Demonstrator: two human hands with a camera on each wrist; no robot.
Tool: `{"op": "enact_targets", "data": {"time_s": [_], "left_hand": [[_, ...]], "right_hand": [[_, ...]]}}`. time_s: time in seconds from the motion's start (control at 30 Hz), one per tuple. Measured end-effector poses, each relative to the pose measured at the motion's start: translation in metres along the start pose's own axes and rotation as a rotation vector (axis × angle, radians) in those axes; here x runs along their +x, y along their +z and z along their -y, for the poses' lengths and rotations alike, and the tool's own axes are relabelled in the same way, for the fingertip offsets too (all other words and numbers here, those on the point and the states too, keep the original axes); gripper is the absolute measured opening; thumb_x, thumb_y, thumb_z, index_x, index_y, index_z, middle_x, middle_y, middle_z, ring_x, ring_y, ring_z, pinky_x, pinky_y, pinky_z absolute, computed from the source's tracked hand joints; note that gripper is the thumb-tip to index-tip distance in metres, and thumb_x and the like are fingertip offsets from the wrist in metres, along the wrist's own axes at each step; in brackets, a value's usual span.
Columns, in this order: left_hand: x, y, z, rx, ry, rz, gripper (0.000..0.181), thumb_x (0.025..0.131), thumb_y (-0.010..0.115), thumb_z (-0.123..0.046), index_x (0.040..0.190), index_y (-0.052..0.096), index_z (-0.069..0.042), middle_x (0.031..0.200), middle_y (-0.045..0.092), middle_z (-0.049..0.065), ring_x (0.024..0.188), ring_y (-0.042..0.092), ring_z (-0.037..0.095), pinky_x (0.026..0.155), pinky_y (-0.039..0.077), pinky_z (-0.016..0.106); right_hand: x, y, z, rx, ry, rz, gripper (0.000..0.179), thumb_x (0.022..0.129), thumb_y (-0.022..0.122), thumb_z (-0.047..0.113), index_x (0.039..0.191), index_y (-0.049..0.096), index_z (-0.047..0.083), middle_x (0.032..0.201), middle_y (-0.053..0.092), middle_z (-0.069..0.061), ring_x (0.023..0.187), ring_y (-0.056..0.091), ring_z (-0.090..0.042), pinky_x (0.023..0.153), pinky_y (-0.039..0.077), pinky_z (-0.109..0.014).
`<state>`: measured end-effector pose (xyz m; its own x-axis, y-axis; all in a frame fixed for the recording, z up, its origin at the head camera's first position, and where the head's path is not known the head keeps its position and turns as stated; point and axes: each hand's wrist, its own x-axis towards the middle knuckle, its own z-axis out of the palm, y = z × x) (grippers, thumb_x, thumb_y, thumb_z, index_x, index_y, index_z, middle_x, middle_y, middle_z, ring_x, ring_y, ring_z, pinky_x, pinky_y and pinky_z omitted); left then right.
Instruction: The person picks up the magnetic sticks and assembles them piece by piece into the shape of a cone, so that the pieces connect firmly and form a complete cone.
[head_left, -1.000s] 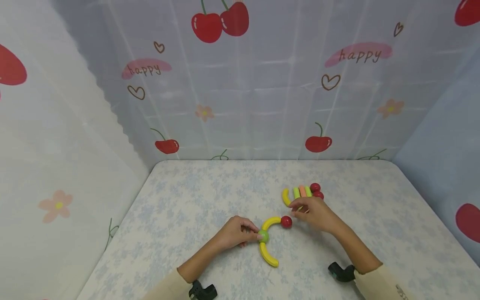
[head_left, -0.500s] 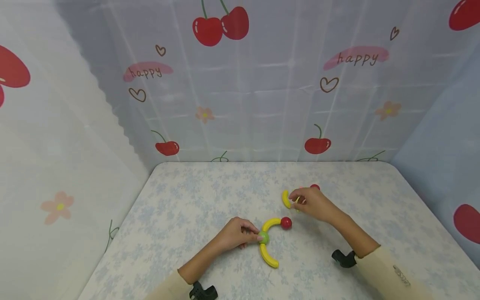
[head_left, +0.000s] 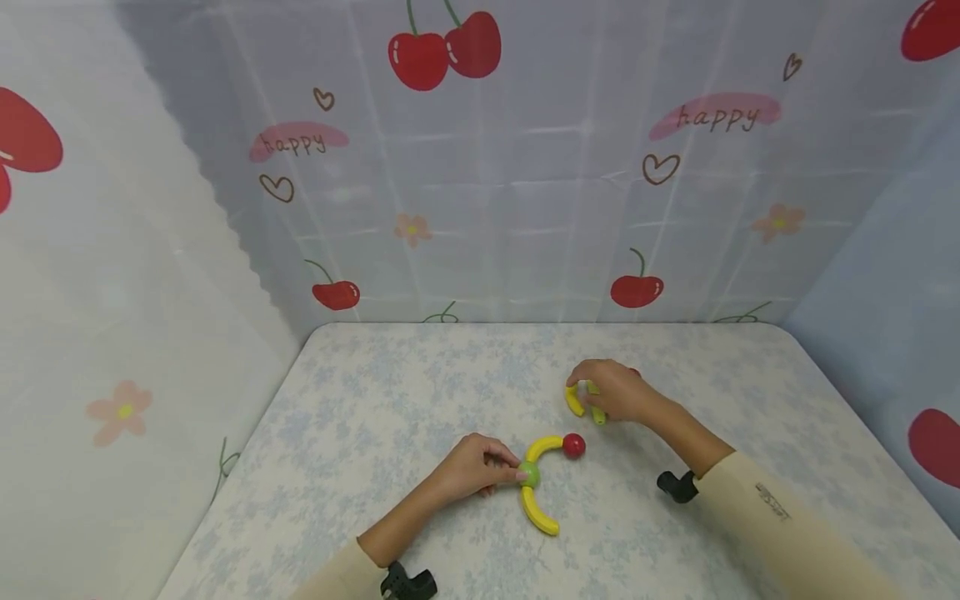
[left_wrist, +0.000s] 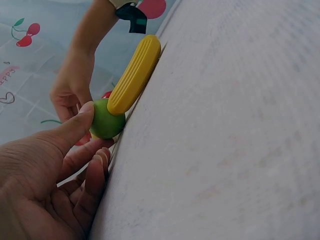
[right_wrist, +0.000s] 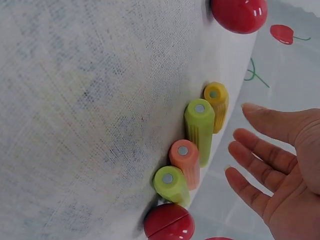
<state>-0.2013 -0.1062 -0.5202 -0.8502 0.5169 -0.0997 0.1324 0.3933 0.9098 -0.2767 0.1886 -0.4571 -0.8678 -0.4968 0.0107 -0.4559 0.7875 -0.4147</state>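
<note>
In the head view my left hand point(head_left: 472, 468) pinches a green ball point(head_left: 530, 475) between thumb and fingers. Two yellow curved rods, one above point(head_left: 543, 447) and one below point(head_left: 538, 512), join the ball. A red ball point(head_left: 573, 446) sits at the upper rod's end. My right hand point(head_left: 615, 392) hovers over loose rods at the back, fingers apart and gripping nothing. The right wrist view shows a yellow rod point(right_wrist: 220, 112), a long light-green rod point(right_wrist: 198, 127), an orange rod point(right_wrist: 185, 162) and another light-green rod point(right_wrist: 171, 185), with grey discs on their ends.
A red ball point(right_wrist: 170, 222) lies beyond the rods in the right wrist view. The table point(head_left: 360, 392) has a pale blue floral cover. Cherry-printed curtains point(head_left: 487, 208) enclose its back and sides.
My right hand has moved back and slightly left, over the loose rods, and its fingers have reached the yellow curved rod's area. My left hand stays on the green ball.
</note>
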Motion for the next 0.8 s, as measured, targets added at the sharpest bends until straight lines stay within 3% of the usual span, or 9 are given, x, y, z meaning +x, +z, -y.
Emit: {"op": "enact_targets", "data": {"time_s": [0.17, 0.3, 0.5, 0.8], "left_hand": [[0.001, -0.001, 0.001, -0.01, 0.004, -0.001, 0.016, 0.086, 0.084, -0.03, 0.096, 0.081, -0.017, 0.07, 0.071, 0.003, 0.045, 0.055, 0.013, 0.043, 0.048, 0.025], [0.001, 0.0, 0.002, -0.021, 0.005, -0.002, 0.016, 0.086, 0.084, -0.029, 0.096, 0.081, -0.017, 0.07, 0.071, 0.004, 0.045, 0.054, 0.013, 0.043, 0.047, 0.024], [0.002, 0.0, 0.003, -0.023, 0.011, -0.004, 0.015, 0.086, 0.084, -0.028, 0.095, 0.08, -0.017, 0.069, 0.071, 0.004, 0.045, 0.054, 0.013, 0.043, 0.047, 0.023], [0.0, 0.0, 0.002, -0.022, 0.006, 0.001, 0.014, 0.086, 0.084, -0.028, 0.095, 0.081, -0.017, 0.068, 0.071, 0.004, 0.045, 0.054, 0.013, 0.042, 0.047, 0.023]], "right_hand": [[0.008, 0.003, -0.001, -0.027, -0.002, 0.063, 0.028, 0.091, 0.067, -0.005, 0.112, 0.077, 0.009, 0.123, 0.069, -0.009, 0.12, 0.06, -0.033, 0.097, 0.053, -0.051], [0.014, 0.006, -0.001, -0.102, -0.027, 0.075, 0.028, 0.089, 0.07, -0.005, 0.109, 0.079, 0.011, 0.123, 0.069, -0.009, 0.121, 0.06, -0.033, 0.096, 0.053, -0.051], [0.019, 0.011, 0.003, -0.173, -0.067, 0.061, 0.022, 0.085, 0.082, 0.005, 0.104, 0.081, 0.014, 0.114, 0.072, -0.005, 0.112, 0.061, -0.028, 0.093, 0.054, -0.048], [0.023, 0.02, 0.001, -0.187, -0.103, 0.046, 0.019, 0.083, 0.085, 0.011, 0.1, 0.08, 0.017, 0.103, 0.073, 0.002, 0.101, 0.062, -0.021, 0.091, 0.055, -0.043]]}}
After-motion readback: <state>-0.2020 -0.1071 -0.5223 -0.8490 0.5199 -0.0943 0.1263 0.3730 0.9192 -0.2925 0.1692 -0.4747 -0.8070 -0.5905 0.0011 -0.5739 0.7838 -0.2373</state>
